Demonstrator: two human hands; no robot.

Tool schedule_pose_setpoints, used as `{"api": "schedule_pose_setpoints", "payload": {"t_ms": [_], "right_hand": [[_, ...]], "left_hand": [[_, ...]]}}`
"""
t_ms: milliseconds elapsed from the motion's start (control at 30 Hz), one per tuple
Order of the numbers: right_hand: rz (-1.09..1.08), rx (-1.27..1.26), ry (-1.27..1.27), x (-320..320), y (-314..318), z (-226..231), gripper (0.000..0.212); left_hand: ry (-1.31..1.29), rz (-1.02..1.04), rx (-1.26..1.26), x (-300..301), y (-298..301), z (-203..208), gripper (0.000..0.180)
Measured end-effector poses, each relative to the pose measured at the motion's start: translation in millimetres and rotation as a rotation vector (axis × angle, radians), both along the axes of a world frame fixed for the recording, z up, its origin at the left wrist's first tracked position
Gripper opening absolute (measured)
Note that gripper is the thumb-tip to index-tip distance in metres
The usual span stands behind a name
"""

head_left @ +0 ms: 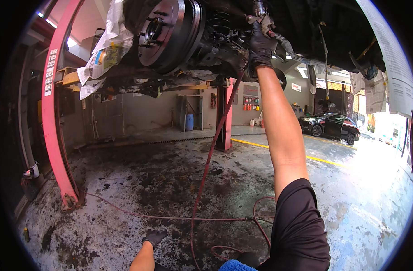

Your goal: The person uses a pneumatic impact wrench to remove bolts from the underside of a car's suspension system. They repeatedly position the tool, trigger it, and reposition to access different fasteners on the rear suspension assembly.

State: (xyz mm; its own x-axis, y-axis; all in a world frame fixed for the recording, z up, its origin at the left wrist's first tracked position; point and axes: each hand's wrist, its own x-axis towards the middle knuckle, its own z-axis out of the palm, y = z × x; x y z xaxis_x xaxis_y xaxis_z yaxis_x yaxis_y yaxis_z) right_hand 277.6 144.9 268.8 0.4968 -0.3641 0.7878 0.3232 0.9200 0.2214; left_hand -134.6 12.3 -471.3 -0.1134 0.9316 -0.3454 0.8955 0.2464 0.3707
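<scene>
My right hand (262, 45), in a black glove, is raised under a lifted car and closed around a spray gun (259, 9). Only the gun's metal upper part shows above the fingers. A red air hose (208, 162) hangs from below that hand to the floor. Close by on the left are the car's black coil spring (219, 20) and a bare brake drum (159, 34) with its wheel studs showing. My left hand (155, 238), gloved in black too, hangs low at the lower left, fingers loosely apart and holding nothing.
Newspaper sheets (108, 47) cover bodywork at the left; more paper (394, 58) hangs at the right. Red lift posts (57, 113) stand left and centre. Hose loops lie across the stained floor (139, 180). A black car (330, 126) is parked at the far right.
</scene>
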Motion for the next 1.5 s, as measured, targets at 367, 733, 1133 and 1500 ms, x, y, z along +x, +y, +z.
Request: {"api": "schedule_pose_setpoints", "payload": {"t_ms": [367,733,1133,1500], "right_hand": [[0.15,-0.13,-0.016,24,14,9,0.047],[-0.135,0.089,0.002,11,-1,9,0.037],[0.083,0.088,-0.118,30,-22,-20,0.021],[-0.579,-0.046,-0.169,56,-30,-184,0.055]], "left_hand": [[-0.069,0.218,0.001,-4,8,-12,0.092],[-0.089,0.121,0.054,7,-6,8,0.093],[-0.109,0.219,0.157,2,-5,-3,0.093],[-0.086,0.276,0.285,-9,-5,-34,0.097]]}}
